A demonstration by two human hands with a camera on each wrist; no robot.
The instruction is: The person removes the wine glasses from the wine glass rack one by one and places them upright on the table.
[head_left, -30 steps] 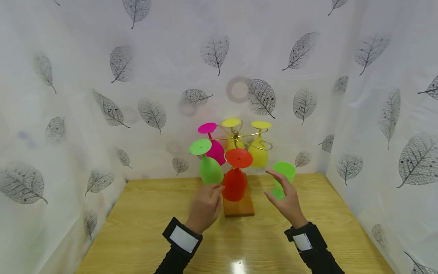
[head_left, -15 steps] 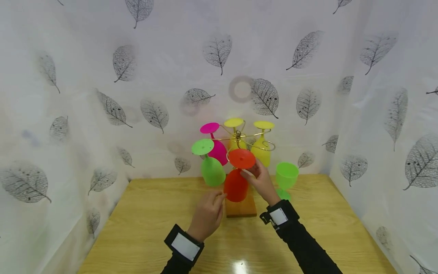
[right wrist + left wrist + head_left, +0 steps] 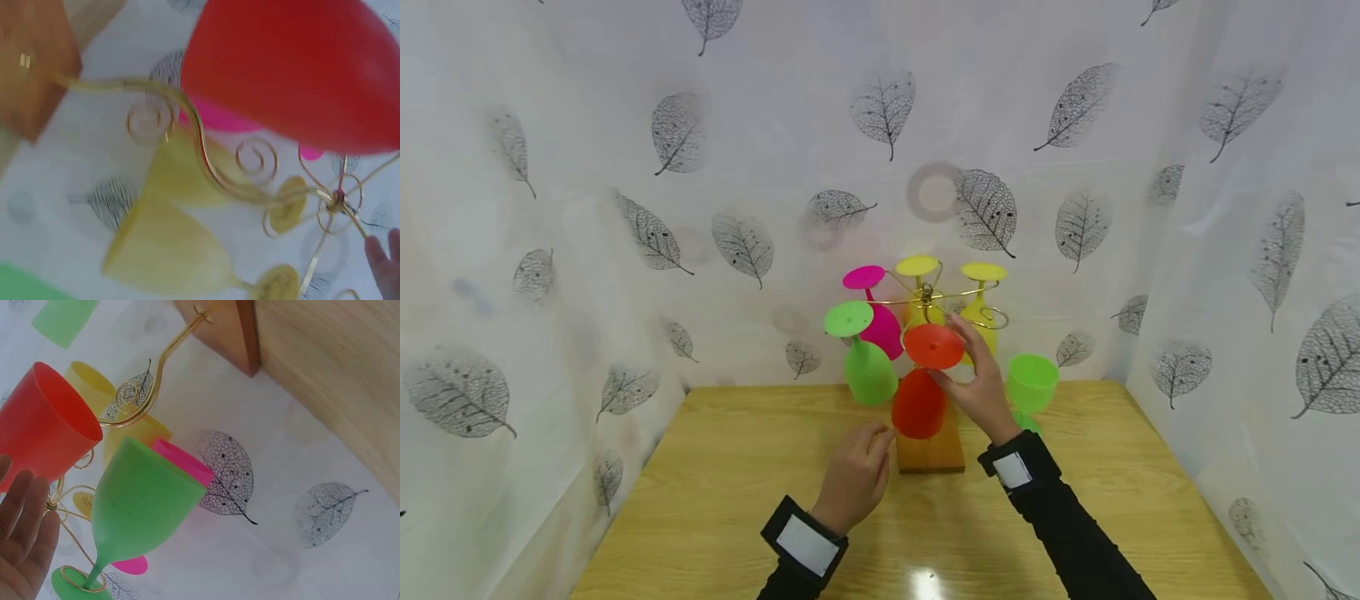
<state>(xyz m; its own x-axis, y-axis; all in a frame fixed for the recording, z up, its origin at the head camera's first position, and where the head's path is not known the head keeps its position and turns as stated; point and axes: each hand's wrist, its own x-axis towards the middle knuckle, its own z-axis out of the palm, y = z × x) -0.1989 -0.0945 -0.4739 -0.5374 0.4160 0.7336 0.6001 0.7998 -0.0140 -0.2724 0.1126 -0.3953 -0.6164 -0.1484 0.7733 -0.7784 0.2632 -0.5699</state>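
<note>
Upside down, a red goblet (image 3: pixel 919 404) hangs at the front of a gold wire rack (image 3: pixel 927 292). My right hand (image 3: pixel 985 392) grips it near its foot, thumb below by the stem and fingers beyond the foot's right edge. In the right wrist view, fingertips (image 3: pixel 377 253) reach a wire arm. My left hand (image 3: pixel 853 475) is at the lower left of the red bowl; in the left wrist view its fingers (image 3: pixel 28 515) lie fairly straight beside the bowl. Whether they touch it is unclear. A green goblet (image 3: pixel 870 371) hangs to the left.
A pink goblet (image 3: pixel 882 329) and two yellow goblets, one of them the right yellow goblet (image 3: pixel 981 310), hang behind. The rack stands on a wooden base (image 3: pixel 931 454). Another green goblet (image 3: pixel 1032 385) stands upright on the table (image 3: pixel 737 467), to the right. A leaf-print curtain (image 3: pixel 790 125) surrounds the table.
My right hand has moved left from beside the upright green goblet to the red goblet's foot, closing its spread fingers there. My left hand has dropped slightly along the red bowl.
</note>
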